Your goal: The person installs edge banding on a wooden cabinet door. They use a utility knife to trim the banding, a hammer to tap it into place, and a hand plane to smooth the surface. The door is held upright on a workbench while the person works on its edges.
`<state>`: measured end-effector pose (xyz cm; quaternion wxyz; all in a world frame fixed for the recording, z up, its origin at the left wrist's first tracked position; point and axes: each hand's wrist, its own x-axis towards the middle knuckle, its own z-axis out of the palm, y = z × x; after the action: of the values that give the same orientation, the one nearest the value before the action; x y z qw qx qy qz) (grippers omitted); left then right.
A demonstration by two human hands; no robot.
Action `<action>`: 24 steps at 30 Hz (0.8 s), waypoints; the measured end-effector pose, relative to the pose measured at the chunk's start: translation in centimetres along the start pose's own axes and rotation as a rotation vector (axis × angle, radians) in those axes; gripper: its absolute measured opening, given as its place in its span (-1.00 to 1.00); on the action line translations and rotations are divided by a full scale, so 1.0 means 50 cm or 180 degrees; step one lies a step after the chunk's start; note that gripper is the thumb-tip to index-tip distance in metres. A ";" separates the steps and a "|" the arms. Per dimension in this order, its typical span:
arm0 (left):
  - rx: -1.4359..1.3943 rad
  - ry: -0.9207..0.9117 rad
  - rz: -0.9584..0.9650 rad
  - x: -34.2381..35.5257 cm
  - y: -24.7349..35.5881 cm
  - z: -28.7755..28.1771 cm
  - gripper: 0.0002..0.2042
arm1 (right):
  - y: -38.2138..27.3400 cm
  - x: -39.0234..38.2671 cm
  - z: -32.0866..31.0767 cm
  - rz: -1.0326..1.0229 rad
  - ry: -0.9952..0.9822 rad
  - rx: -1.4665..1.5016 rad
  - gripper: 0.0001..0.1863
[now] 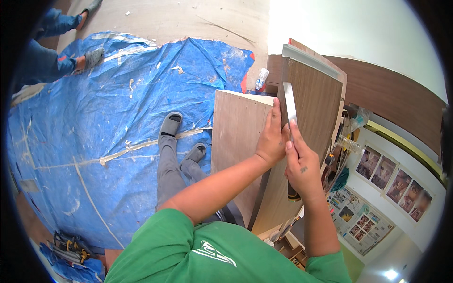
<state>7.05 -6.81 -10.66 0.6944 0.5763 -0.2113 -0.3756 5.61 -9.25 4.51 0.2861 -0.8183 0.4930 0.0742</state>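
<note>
My right hand [304, 170] is closed around a chisel [289, 101] with a flat, bright metal blade. The end of its black and yellow handle pokes out below the fist. The blade points away from me, along the edge of a tall brown wood-grain panel [314, 94]. Just left of it, my left hand [271, 146] lies with fingers stretched out against the edge where the tall panel meets a lower, paler wood panel [238, 127]. The thumb side of this hand is close to the right hand; whether the two touch, I cannot tell.
A blue tarp [127, 122] with folds, tape and scraps covers the floor at left. Another person's leg [45, 61] stands at the far left. A plastic bottle [261, 79] is behind the panels. Tools [71, 247] lie at lower left; printed sheets [391, 179] hang at right.
</note>
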 end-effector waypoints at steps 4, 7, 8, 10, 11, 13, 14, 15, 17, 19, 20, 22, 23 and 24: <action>-0.0188 -0.0352 -0.0468 0.012 0.023 -0.005 -0.14 | -0.081 0.075 -0.030 0.0748 -0.0216 0.0141 -0.48; -0.0180 -0.0174 -0.0249 0.006 0.017 -0.002 -0.14 | -0.035 0.035 -0.026 0.0507 -0.0135 0.0130 -0.48; -0.0170 -0.0158 -0.0249 0.009 0.004 -0.002 -0.13 | -0.016 0.026 -0.021 0.0472 -0.0123 0.0110 -0.48; 0.0029 -0.0088 -0.0149 0.008 0.004 0.000 -0.13 | -0.003 -0.001 -0.013 0.0485 -0.0082 0.0069 -0.48; 0.0130 -0.0051 -0.0098 0.008 0.004 0.002 -0.13 | -0.009 0.003 -0.019 0.0627 -0.0044 0.0065 -0.48; 0.0167 -0.0026 -0.0050 0.009 0.003 0.005 -0.13 | -0.030 0.005 -0.020 0.0576 0.0008 0.0161 -0.48; 0.0185 -0.0013 -0.0026 0.009 0.001 0.005 -0.14 | -0.041 0.009 -0.017 0.0534 0.0032 0.0226 -0.48; 0.0090 -0.0058 -0.0083 0.007 0.007 0.002 -0.14 | -0.041 0.006 -0.013 0.0446 0.0003 0.0235 -0.48; -0.0102 -0.0150 -0.0198 0.005 0.016 -0.005 -0.14 | -0.031 0.005 -0.009 0.0331 -0.0028 0.0229 -0.48; -0.0130 -0.0110 -0.0135 0.006 0.009 -0.002 -0.14 | -0.020 0.008 -0.006 0.0273 -0.0033 0.0194 -0.48; -0.0144 -0.0091 -0.0103 0.006 0.005 0.000 -0.14 | -0.017 0.009 -0.006 0.0256 -0.0037 0.0173 -0.48; -0.0133 -0.0175 -0.0239 0.004 0.012 -0.005 -0.10 | -0.018 0.026 -0.008 0.0357 -0.0048 0.0186 -0.47; -0.0127 -0.0218 -0.0307 0.004 0.016 -0.007 -0.08 | -0.024 0.040 -0.010 0.0451 -0.0063 0.0223 -0.47; -0.0070 -0.0153 -0.0220 0.006 0.015 -0.011 -0.10 | -0.051 0.073 -0.013 0.0625 -0.0131 0.0324 -0.47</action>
<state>7.87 -6.64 -10.11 0.6820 0.5664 -0.2037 -0.4153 9.50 -11.49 4.56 0.3286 -0.7488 0.5679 0.0935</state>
